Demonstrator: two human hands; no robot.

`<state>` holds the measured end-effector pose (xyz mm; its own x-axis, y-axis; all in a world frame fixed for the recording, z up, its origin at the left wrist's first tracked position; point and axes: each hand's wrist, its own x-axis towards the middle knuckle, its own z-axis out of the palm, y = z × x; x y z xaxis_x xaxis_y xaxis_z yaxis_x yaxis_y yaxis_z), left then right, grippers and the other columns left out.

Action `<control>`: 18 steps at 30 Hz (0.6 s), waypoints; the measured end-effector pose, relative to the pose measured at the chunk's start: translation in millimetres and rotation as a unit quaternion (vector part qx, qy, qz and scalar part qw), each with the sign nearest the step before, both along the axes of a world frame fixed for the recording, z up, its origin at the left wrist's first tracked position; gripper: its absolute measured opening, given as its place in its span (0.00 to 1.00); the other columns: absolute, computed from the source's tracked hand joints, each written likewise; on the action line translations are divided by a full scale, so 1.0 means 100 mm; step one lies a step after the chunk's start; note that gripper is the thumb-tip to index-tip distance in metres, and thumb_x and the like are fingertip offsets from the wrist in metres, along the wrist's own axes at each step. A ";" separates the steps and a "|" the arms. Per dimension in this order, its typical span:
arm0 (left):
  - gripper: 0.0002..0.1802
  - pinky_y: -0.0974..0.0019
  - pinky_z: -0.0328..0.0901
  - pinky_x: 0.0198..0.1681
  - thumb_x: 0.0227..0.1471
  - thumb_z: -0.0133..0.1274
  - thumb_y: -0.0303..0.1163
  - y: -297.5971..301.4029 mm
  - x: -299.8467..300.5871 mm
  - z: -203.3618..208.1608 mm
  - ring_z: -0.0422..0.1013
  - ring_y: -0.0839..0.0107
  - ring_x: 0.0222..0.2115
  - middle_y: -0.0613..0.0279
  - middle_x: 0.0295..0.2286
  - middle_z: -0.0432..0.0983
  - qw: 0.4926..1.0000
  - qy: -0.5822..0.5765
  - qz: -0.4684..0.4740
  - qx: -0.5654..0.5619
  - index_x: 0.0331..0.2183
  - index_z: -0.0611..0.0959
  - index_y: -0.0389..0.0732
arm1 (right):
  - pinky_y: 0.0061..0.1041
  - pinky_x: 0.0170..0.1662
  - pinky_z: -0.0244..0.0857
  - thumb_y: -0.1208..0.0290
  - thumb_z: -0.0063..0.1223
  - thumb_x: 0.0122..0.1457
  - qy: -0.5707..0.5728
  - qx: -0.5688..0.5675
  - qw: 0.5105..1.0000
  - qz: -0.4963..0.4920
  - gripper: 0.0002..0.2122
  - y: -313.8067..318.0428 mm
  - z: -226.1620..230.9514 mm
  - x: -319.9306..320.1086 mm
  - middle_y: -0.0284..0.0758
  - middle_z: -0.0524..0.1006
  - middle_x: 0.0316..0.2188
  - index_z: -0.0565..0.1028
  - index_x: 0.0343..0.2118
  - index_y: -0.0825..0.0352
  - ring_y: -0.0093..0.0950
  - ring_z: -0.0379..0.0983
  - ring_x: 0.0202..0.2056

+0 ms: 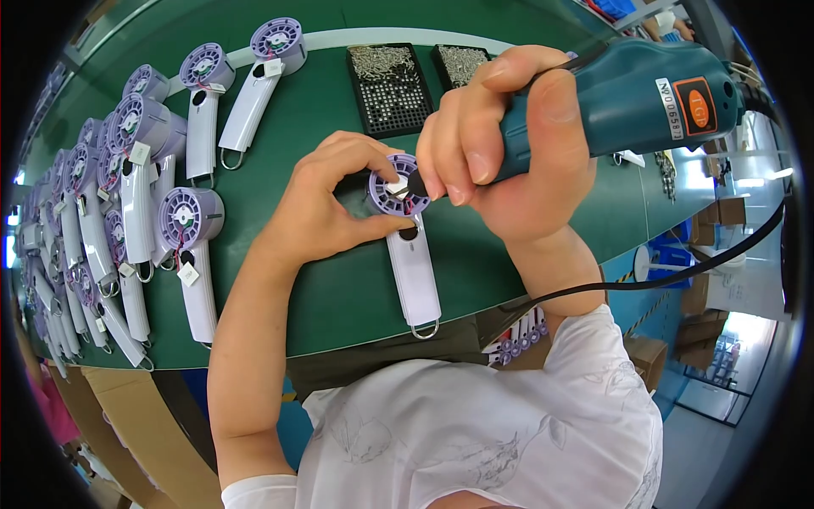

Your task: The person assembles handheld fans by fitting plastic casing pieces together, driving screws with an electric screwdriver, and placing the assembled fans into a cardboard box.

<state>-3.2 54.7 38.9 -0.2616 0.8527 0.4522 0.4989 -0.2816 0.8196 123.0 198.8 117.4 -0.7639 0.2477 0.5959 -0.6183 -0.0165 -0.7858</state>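
Observation:
A handheld fan (411, 270) with a white handle and a round purple head lies on the green table in front of me. My left hand (335, 199) grips the fan's head from the left, thumb and fingers curled about its rim. In my right hand (526, 144) is a teal electric screwdriver (627, 102), tilted with its dark nose over the fan's head. The nose and fingers hide part of the head, and I cannot tell whether the bit touches a screw. A small white tag or connector shows between my left fingers and the tool.
Several more fans (188, 220) crowd the left of the green table (475, 263). At the far side stand a black screw tray (390, 89) and a second tray (462, 64). The screwdriver's black cable (678, 276) loops off to the right. Cardboard boxes (708, 314) lie beyond the table.

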 end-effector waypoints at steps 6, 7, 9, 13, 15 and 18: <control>0.24 0.61 0.70 0.46 0.27 0.75 0.26 -0.01 0.00 -0.03 0.73 0.60 0.41 0.60 0.36 0.80 1.000 -0.002 -0.001 0.005 0.32 0.82 0.39 | 0.30 0.17 0.63 0.58 0.38 0.72 0.014 0.034 0.999 -0.014 0.15 -0.10 0.00 -0.04 0.32 0.67 0.14 0.69 0.48 0.66 0.24 0.61 0.12; 0.24 0.61 0.70 0.46 0.27 0.75 0.26 -0.01 0.00 -0.02 0.73 0.60 0.41 0.60 0.36 0.80 1.000 -0.002 0.000 0.005 0.32 0.82 0.39 | 0.30 0.17 0.63 0.58 0.38 0.72 0.014 0.034 0.999 -0.014 0.15 -0.11 0.00 -0.04 0.32 0.67 0.14 0.69 0.48 0.66 0.24 0.61 0.12; 0.24 0.61 0.70 0.45 0.27 0.75 0.26 -0.01 0.00 -0.02 0.74 0.60 0.41 0.61 0.36 0.80 1.000 -0.005 0.003 0.007 0.32 0.83 0.40 | 0.29 0.16 0.63 0.60 0.40 0.72 0.012 0.050 0.999 -0.015 0.15 -0.13 -0.03 -0.05 0.32 0.66 0.14 0.69 0.48 0.67 0.24 0.61 0.12; 0.24 0.61 0.70 0.45 0.27 0.75 0.26 -0.02 0.00 -0.02 0.74 0.60 0.41 0.61 0.36 0.80 1.000 -0.008 0.003 0.007 0.33 0.83 0.40 | 0.29 0.16 0.62 0.60 0.40 0.71 0.012 0.046 0.999 -0.010 0.14 -0.17 -0.04 -0.07 0.32 0.66 0.14 0.68 0.47 0.67 0.24 0.61 0.12; 0.25 0.61 0.70 0.45 0.27 0.75 0.26 -0.01 -0.01 -0.03 0.74 0.60 0.41 0.60 0.36 0.80 1.000 -0.010 -0.001 0.013 0.33 0.83 0.40 | 0.30 0.17 0.63 0.59 0.41 0.71 0.002 0.049 0.999 -0.010 0.15 -0.17 -0.04 -0.07 0.32 0.67 0.14 0.68 0.47 0.66 0.24 0.62 0.12; 0.25 0.61 0.70 0.45 0.27 0.76 0.26 -0.01 -0.02 -0.04 0.74 0.60 0.41 0.60 0.36 0.80 1.000 -0.009 -0.003 0.015 0.33 0.83 0.39 | 0.30 0.17 0.63 0.55 0.40 0.71 -0.006 0.029 0.999 -0.015 0.16 -0.15 -0.02 -0.05 0.31 0.67 0.15 0.69 0.47 0.64 0.24 0.62 0.13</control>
<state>-5.1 53.3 34.5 -0.2657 0.8404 0.4724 0.4824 -0.3084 0.8199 117.9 183.8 114.9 -0.7630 0.2363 0.6016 -0.6091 0.0487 -0.7916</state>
